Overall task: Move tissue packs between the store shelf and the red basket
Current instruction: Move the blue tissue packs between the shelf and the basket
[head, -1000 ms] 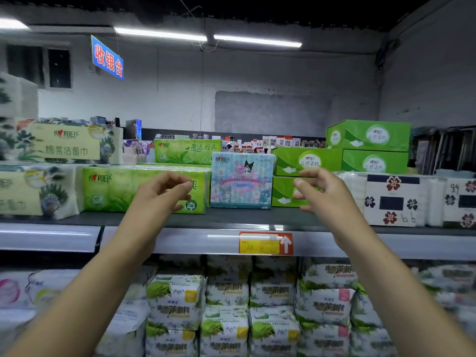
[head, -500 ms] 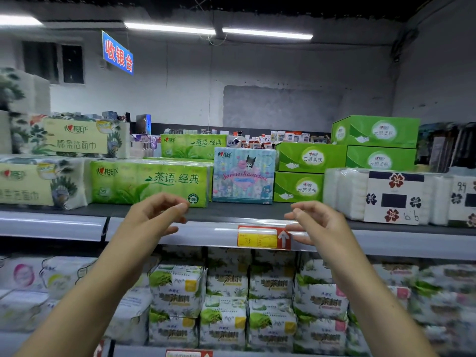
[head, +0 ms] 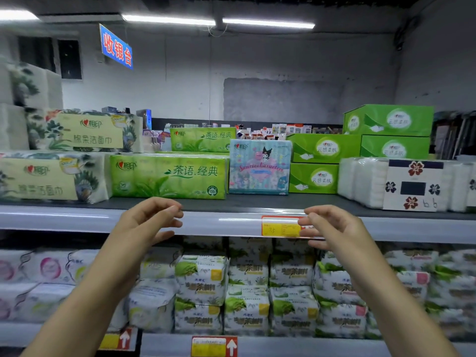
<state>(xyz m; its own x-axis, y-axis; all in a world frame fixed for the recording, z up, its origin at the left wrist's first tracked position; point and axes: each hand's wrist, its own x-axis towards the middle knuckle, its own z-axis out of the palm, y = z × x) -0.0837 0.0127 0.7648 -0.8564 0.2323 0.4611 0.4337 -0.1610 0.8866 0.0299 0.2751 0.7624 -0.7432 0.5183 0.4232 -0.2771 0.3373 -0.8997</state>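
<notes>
Before you, the pastel-blue cartoon tissue pack (head: 260, 167) stands upright on the dark top shelf (head: 257, 202), set between the long green tissue pack (head: 168, 176) lying flat and the stacked green boxes (head: 313, 177).

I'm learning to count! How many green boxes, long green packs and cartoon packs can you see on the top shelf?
Green boxes: 4
Long green packs: 2
Cartoon packs: 1
Total: 7

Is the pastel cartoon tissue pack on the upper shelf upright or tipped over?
Upright. The pastel cartoon-printed tissue pack stands on its base on the dark upper shelf, printed front facing out, lettering right way up.
</notes>
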